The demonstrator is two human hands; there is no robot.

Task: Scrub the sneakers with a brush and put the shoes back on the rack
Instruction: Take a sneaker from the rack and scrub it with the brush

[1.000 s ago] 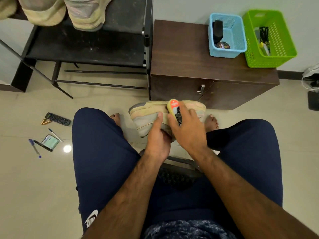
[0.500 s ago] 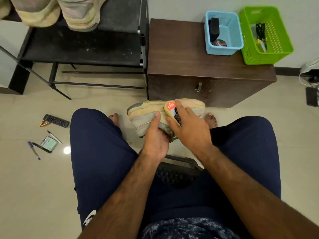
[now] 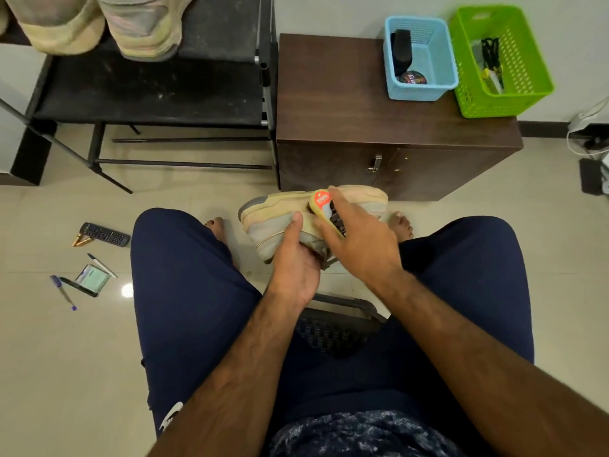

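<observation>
At your twelve o'clock the cabinet (image 3: 336,103) is dark matt wood; at one o'clock the blue basket (image 3: 443,57) and green basket (image 3: 527,64) are perforated plastic. The floor (image 3: 66,357) shines glossy; your sneaker (image 3: 270,225) looks matt.

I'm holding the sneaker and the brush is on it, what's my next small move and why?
Probably stroke the brush along the side of the sneaker. Your left hand grips the sneaker from below and your right hand presses the brush against it, so it looks braced for scrubbing.
</observation>
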